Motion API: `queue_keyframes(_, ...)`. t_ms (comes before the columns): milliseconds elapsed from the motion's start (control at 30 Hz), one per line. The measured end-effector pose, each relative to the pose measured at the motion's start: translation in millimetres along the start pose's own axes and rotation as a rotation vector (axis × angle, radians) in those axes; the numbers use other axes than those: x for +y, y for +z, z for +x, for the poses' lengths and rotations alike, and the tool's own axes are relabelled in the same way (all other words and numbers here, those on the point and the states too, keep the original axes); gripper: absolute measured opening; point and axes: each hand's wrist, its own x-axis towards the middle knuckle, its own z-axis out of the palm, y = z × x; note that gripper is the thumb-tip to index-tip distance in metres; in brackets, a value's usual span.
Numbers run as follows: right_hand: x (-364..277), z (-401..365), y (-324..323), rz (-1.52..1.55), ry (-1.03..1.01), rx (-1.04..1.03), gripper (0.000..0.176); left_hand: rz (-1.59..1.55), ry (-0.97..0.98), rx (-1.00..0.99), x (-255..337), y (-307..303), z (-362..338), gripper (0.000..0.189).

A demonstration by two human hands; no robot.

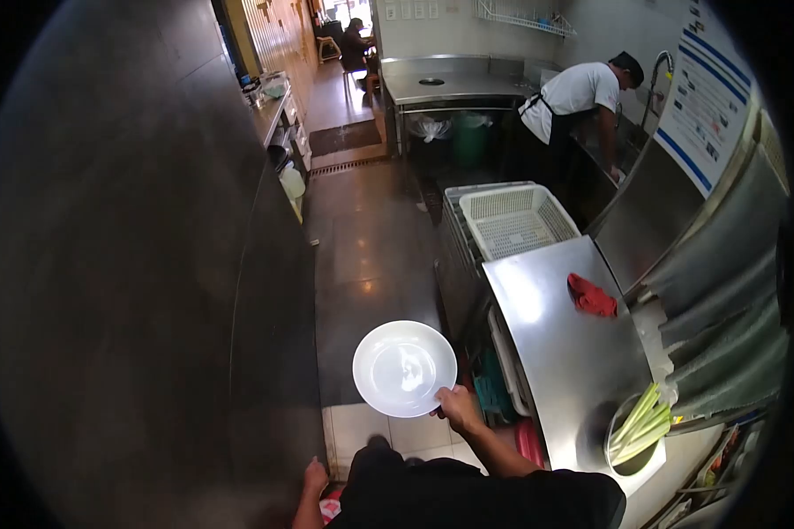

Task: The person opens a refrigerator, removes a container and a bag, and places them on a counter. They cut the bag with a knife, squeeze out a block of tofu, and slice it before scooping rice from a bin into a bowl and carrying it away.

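A round white plate [395,368] with a raised rim is held out in front of my body over the walkway. My right hand [457,408] grips it at its lower right edge, with the thumb near the rim and the other fingers mostly hidden underneath. Low at my left side hangs my left hand [316,476], its fingers curled in and nothing visible in them. Beside that hand is a small red-and-white patch [329,509], partly covered by my dark clothing; I cannot make out what it is.
A steel counter [547,344] on the right carries a red cloth [593,296] and a metal bowl of green stalks [640,432]. Beyond it sits a white plastic basket [520,220]. A co-worker [582,95] bends over a sink. A dark panel [150,264] borders the walkway's left side.
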Motion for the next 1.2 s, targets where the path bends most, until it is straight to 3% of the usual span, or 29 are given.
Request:
queue_keyframes(100, -25.6, 52.6, 16.9, 0.019, 0.02, 0.049, 0.017, 0.054, 0.073, 0.058, 23.1, -6.6, 73.1, 0.062)
queue_keyframes(167, -38.6, 96.5, 30.9, 0.037, 0.03, 0.124, 0.017, -0.036, -0.245, 0.011, 95.1, -25.7, 85.2, 0.066)
queue_keyframes(200, -44.1, 119.9, 39.1, 0.039, 0.046, 0.167, 0.017, 0.04, -0.285, 0.013, 121.8, -30.0, 101.8, 0.065)
queue_keyframes(300, -71.9, 185.8, 60.4, 0.065, 0.071, 0.172, 0.018, 0.471, 0.066, 0.373, 120.5, -28.0, 236.9, 0.051)
queue_keyframes(367, -100.9, 218.9, 78.4, 0.027, 0.073, 0.218, 0.018, 0.152, -0.16, 0.004, 200.5, -53.6, 278.3, 0.05)
queue_keyframes(433, -132.3, 253.4, 89.8, 0.046, 0.113, 0.216, 0.017, -0.003, -0.148, 0.007, 315.2, -65.5, 272.9, 0.046)
queue_keyframes(500, -158.8, 287.9, 98.6, 0.075, 0.118, 0.218, 0.014, 0.4, 0.159, -0.064, 365.0, -65.8, 345.3, 0.039)
queue_keyframes(633, -200.3, 367.3, 110.4, 0.247, 0.083, 0.245, 0.011, 0.436, 0.433, -0.072, 492.9, -47.2, 412.8, 0.064)
queue_keyframes(733, -235.4, 447.9, 110.3, 0.316, 0.066, 0.263, 0.011, 0.438, 0.403, -0.129, 597.3, -34.8, 425.8, 0.066)
queue_keyframes(833, -280.9, 533.2, 107.4, 0.324, 0.063, 0.246, 0.011, 0.467, 0.345, -0.06, 663.0, -24.0, 451.2, 0.066)
queue_keyframes(867, -300.3, 563.7, 105.0, 0.278, 0.015, 0.25, 0.01, 0.483, 0.346, -0.048, 673.3, -20.6, 475.6, 0.066)
queue_keyframes(933, -334.9, 608.4, 100.7, 0.277, -0.001, 0.267, 0.01, 0.535, 0.472, 0.188, 660.9, -8.5, 521.4, 0.062)
queue_keyframes(967, -362.2, 635.5, 97.5, 0.316, 0.002, 0.275, 0.01, 0.546, 0.474, 0.185, 680.2, -9.6, 538.7, 0.062)
queue_keyframes(1033, -396.9, 694.0, 87.0, 0.354, -0.049, 0.285, 0.011, 0.685, 0.302, -0.082, 714.1, -17.1, 576.9, 0.058)
queue_keyframes(1100, -435.7, 748.6, 74.4, 0.408, -0.103, 0.305, 0.011, 0.856, 0.301, -0.152, 739.9, -11.7, 617.7, 0.05)
queue_keyframes(1133, -458.3, 771.1, 69.0, 0.393, -0.134, 0.316, 0.012, 0.299, 0.248, -0.02, 733.6, -1.1, 639.8, 0.045)
queue_keyframes(1200, -507.8, 818.1, 57.0, 0.374, -0.161, 0.364, 0.013, 0.383, 0.11, -0.097, 775.9, 12.6, 668.3, 0.054)
